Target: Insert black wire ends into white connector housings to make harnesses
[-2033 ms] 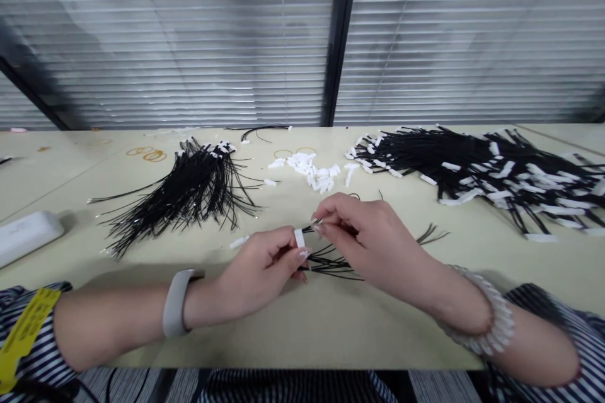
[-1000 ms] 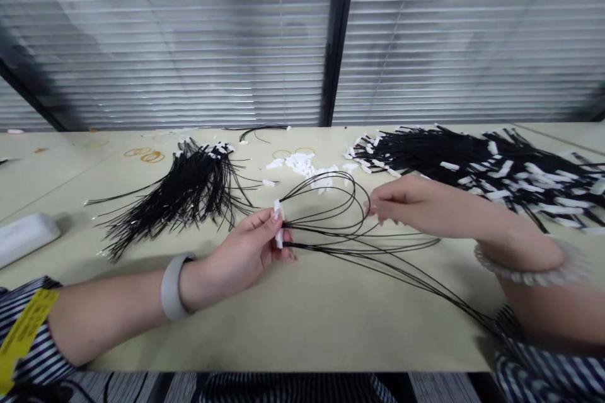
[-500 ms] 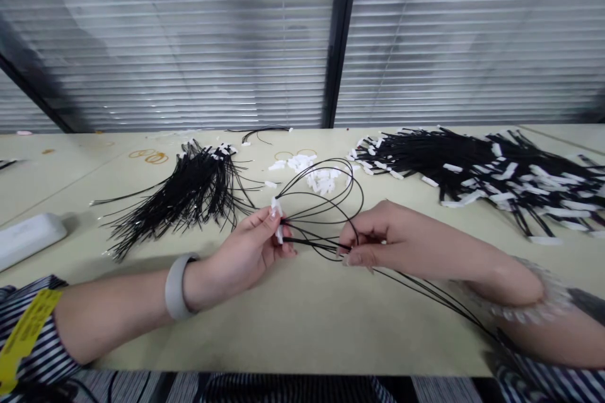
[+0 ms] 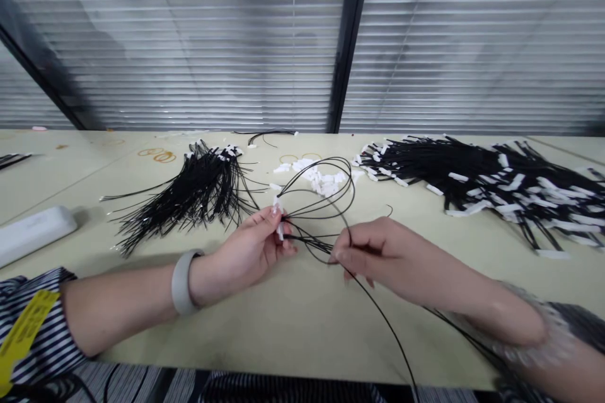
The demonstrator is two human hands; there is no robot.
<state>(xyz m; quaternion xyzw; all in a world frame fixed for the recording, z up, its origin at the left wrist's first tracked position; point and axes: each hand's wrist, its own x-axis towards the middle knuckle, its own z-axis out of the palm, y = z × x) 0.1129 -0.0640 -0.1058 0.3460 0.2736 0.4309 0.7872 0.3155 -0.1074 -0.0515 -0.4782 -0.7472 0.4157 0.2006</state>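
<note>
A white plastic connector (image 4: 278, 204) is pinched between the thumb and fingers of my left hand (image 4: 258, 236). Several thin black wires (image 4: 352, 192) run out of it to the right, some bent round in loops above the table. My right hand (image 4: 366, 252) has its thumb and forefinger closed on the black wires, a short way from the connector. One wire hangs from the right hand down to the table's front edge, and others pass under the right wrist. Which wires the fingertips grip is partly hidden.
A bundle of black wires (image 4: 182, 198) with white connectors lies left. Loose white connectors (image 4: 326, 179) lie behind my hands, near yellow rubber bands (image 4: 158, 155). A large pile of finished-looking wire harnesses (image 4: 491, 176) spreads right. A white case (image 4: 38, 233) rests at far left.
My right hand has shifted slightly down and left along the wires. A single wire now hangs separately toward the front edge. My left hand keeps its hold on the connector.
</note>
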